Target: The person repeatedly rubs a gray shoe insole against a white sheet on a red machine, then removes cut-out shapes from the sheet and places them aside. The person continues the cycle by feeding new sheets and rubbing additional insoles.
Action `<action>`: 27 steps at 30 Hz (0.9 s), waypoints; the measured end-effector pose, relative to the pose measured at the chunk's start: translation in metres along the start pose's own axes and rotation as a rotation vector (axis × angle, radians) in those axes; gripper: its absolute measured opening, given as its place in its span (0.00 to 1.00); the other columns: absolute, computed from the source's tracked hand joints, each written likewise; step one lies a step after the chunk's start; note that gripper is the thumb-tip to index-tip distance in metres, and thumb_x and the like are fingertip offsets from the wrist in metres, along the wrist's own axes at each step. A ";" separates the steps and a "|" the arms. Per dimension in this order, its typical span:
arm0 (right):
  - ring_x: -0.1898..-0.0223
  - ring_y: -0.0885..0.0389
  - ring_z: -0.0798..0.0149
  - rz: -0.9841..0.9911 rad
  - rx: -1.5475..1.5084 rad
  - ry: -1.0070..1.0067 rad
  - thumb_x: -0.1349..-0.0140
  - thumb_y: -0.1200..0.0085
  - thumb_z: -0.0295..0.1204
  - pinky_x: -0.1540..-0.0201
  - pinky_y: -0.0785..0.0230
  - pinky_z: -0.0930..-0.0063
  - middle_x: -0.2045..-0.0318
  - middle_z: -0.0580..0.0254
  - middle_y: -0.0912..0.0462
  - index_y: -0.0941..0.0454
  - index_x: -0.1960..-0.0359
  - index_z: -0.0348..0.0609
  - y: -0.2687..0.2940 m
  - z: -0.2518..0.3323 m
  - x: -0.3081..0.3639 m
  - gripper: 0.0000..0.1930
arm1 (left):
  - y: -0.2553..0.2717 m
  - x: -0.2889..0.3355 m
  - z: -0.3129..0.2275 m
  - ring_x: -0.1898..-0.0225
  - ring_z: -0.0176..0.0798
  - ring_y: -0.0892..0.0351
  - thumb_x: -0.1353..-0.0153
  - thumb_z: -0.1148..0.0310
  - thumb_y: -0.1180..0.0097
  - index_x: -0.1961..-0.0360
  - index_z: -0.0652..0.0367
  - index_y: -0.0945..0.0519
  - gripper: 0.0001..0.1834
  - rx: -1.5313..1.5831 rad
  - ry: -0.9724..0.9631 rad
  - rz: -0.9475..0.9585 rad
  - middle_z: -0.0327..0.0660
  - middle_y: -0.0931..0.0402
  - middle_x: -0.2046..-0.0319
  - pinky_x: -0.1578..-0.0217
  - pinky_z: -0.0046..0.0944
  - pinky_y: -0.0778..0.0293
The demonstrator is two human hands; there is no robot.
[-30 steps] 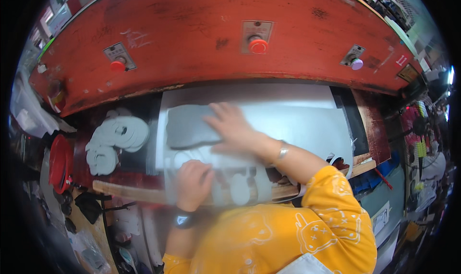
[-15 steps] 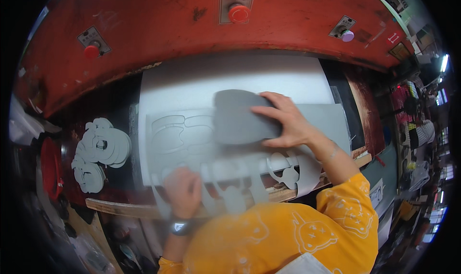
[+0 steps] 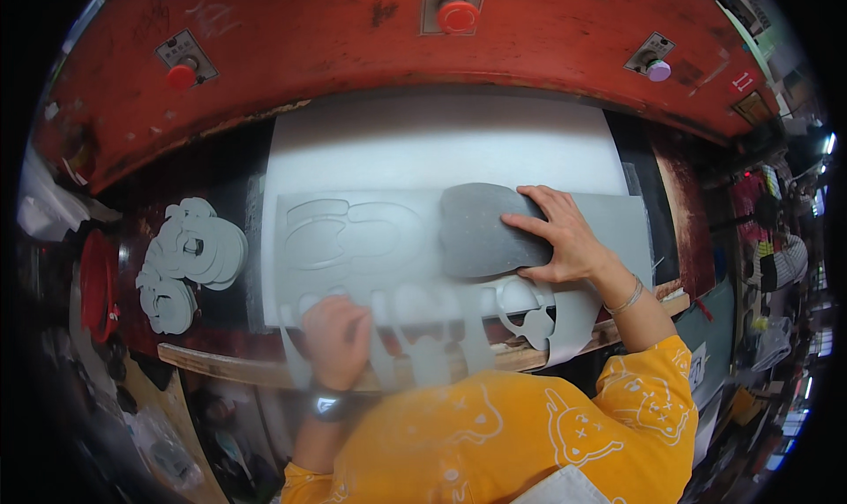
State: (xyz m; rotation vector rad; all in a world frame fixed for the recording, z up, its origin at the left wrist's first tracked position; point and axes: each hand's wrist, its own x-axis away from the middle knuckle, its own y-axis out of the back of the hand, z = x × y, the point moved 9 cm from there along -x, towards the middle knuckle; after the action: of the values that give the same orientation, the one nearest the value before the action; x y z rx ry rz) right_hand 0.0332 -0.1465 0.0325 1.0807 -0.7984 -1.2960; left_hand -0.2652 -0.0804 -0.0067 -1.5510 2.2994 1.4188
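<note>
My right hand (image 3: 569, 239) grips the right edge of a dark grey block (image 3: 488, 232), flat on top with rounded corners, thumb at its near side and fingers spread over the top. The block is over a pale grey-green sheet (image 3: 415, 261), hiding part of it. Curved cut outlines (image 3: 357, 235) show in the sheet to the block's left. Along the near side, the sheet has cut-out gaps and hanging strips (image 3: 476, 336). My left hand (image 3: 337, 341), hazy, is closed at the sheet's near left edge. What it holds, if anything, is hidden.
A white board (image 3: 441, 142) lies under the sheet. Several cut pale pieces (image 3: 207, 248) are piled at the left. A red machine beam (image 3: 318, 45) with push buttons (image 3: 459, 15) spans the far side. A wooden rail (image 3: 229, 363) edges the near side.
My right hand has moved the dark grey block to the right and slightly toward me, uncovering more of the cut outlines. My left hand stays near the same edge. The view has shifted slightly.
</note>
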 end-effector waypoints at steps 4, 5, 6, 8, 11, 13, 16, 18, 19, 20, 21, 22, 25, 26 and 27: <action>0.38 0.40 0.40 0.024 0.019 -0.007 0.61 0.31 0.41 0.36 0.48 0.51 0.37 0.45 0.38 0.28 0.42 0.56 -0.003 -0.002 0.002 0.38 | 0.002 -0.006 -0.007 0.58 0.52 0.24 0.50 0.72 0.38 0.68 0.57 0.21 0.07 0.011 0.007 0.034 0.43 0.23 0.67 0.56 0.48 0.32; 0.38 0.40 0.40 -0.001 0.027 -0.011 0.61 0.31 0.42 0.36 0.48 0.51 0.37 0.46 0.38 0.29 0.41 0.55 0.000 -0.005 0.005 0.39 | 0.002 -0.010 -0.010 0.58 0.53 0.24 0.50 0.72 0.38 0.67 0.58 0.21 0.08 0.020 0.010 0.053 0.43 0.23 0.67 0.56 0.49 0.32; 0.38 0.40 0.41 -0.026 0.029 -0.005 0.60 0.31 0.43 0.35 0.48 0.52 0.37 0.46 0.38 0.31 0.40 0.54 0.005 -0.008 0.008 0.41 | 0.003 -0.016 -0.014 0.58 0.53 0.24 0.50 0.72 0.38 0.67 0.58 0.21 0.08 0.030 0.011 0.074 0.44 0.23 0.67 0.56 0.49 0.31; 0.37 0.40 0.42 -0.069 -0.033 -0.063 0.59 0.30 0.44 0.35 0.48 0.52 0.37 0.46 0.37 0.34 0.37 0.52 0.013 -0.022 0.020 0.43 | 0.002 -0.030 -0.026 0.58 0.54 0.25 0.50 0.72 0.38 0.63 0.59 0.21 0.12 0.092 -0.035 0.124 0.46 0.23 0.64 0.56 0.49 0.31; 0.38 0.39 0.44 -0.130 -0.216 -0.212 0.58 0.30 0.44 0.34 0.49 0.54 0.38 0.47 0.35 0.40 0.34 0.45 0.019 -0.046 0.043 0.47 | -0.021 -0.060 -0.041 0.55 0.54 0.26 0.51 0.71 0.37 0.57 0.61 0.22 0.18 0.190 -0.100 0.260 0.48 0.24 0.60 0.53 0.49 0.31; 0.37 0.39 0.47 -0.131 -0.232 -0.287 0.58 0.31 0.48 0.33 0.50 0.57 0.37 0.47 0.35 0.41 0.34 0.43 0.011 -0.054 0.056 0.50 | -0.042 -0.079 -0.048 0.53 0.54 0.28 0.52 0.70 0.35 0.54 0.62 0.23 0.22 0.187 -0.141 0.333 0.48 0.24 0.57 0.51 0.49 0.32; 0.38 0.37 0.48 -0.182 -0.162 -0.322 0.59 0.31 0.44 0.34 0.50 0.57 0.39 0.48 0.34 0.40 0.34 0.42 0.003 -0.060 0.069 0.48 | -0.071 -0.092 -0.053 0.51 0.53 0.29 0.55 0.68 0.33 0.52 0.63 0.23 0.27 0.131 -0.197 0.394 0.48 0.25 0.55 0.48 0.48 0.34; 0.39 0.36 0.48 -0.223 -0.109 -0.303 0.59 0.30 0.41 0.35 0.49 0.57 0.40 0.48 0.32 0.39 0.35 0.42 0.000 -0.060 0.074 0.46 | -0.083 -0.094 -0.053 0.50 0.53 0.30 0.58 0.66 0.30 0.52 0.64 0.23 0.29 0.144 -0.226 0.410 0.48 0.25 0.54 0.47 0.48 0.35; 0.40 0.36 0.48 -0.237 -0.102 -0.279 0.59 0.30 0.40 0.35 0.48 0.57 0.41 0.48 0.32 0.38 0.36 0.42 -0.001 -0.061 0.074 0.46 | -0.086 -0.092 -0.051 0.50 0.53 0.30 0.59 0.65 0.30 0.52 0.64 0.23 0.30 0.159 -0.210 0.413 0.47 0.25 0.54 0.46 0.49 0.36; 0.40 0.35 0.48 -0.246 -0.099 -0.250 0.60 0.30 0.39 0.35 0.48 0.57 0.41 0.48 0.31 0.37 0.36 0.42 -0.001 -0.060 0.074 0.46 | -0.089 -0.090 -0.050 0.51 0.53 0.30 0.60 0.65 0.30 0.53 0.63 0.23 0.30 0.145 -0.233 0.411 0.47 0.25 0.55 0.47 0.49 0.36; 0.40 0.35 0.48 -0.252 -0.112 -0.254 0.60 0.30 0.39 0.36 0.48 0.57 0.41 0.48 0.31 0.37 0.37 0.41 -0.002 -0.061 0.074 0.45 | -0.090 -0.089 -0.049 0.51 0.53 0.29 0.60 0.65 0.30 0.53 0.63 0.23 0.30 0.131 -0.243 0.404 0.47 0.25 0.55 0.47 0.49 0.36; 0.40 0.34 0.47 -0.256 -0.126 -0.249 0.61 0.30 0.38 0.36 0.48 0.56 0.42 0.48 0.31 0.36 0.37 0.41 -0.001 -0.062 0.074 0.45 | -0.090 -0.087 -0.047 0.51 0.53 0.29 0.60 0.65 0.30 0.53 0.63 0.23 0.30 0.112 -0.248 0.390 0.47 0.24 0.55 0.48 0.49 0.35; 0.41 0.34 0.47 -0.264 -0.143 -0.221 0.62 0.30 0.37 0.36 0.47 0.56 0.42 0.48 0.30 0.35 0.38 0.40 0.004 -0.060 0.070 0.45 | -0.090 -0.085 -0.047 0.53 0.53 0.28 0.60 0.65 0.29 0.54 0.62 0.23 0.30 0.125 -0.262 0.385 0.46 0.24 0.57 0.49 0.48 0.35; 0.41 0.34 0.47 -0.266 -0.141 -0.207 0.63 0.30 0.37 0.36 0.47 0.55 0.42 0.48 0.30 0.35 0.39 0.40 0.005 -0.058 0.069 0.44 | -0.088 -0.086 -0.049 0.54 0.53 0.27 0.60 0.65 0.29 0.54 0.62 0.23 0.30 0.129 -0.280 0.367 0.46 0.24 0.57 0.49 0.48 0.35; 0.40 0.34 0.46 -0.264 -0.155 -0.201 0.63 0.30 0.37 0.36 0.47 0.55 0.42 0.48 0.30 0.35 0.39 0.40 0.007 -0.057 0.068 0.44 | -0.087 -0.086 -0.051 0.54 0.53 0.27 0.61 0.65 0.29 0.54 0.62 0.23 0.30 0.125 -0.279 0.360 0.46 0.24 0.57 0.50 0.48 0.36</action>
State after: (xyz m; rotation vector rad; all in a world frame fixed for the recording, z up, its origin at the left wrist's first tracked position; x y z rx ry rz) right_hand 0.0978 -0.2038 0.0124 0.9639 -0.7049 -1.6819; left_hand -0.1349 -0.0606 0.0062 -0.8717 2.5138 1.4139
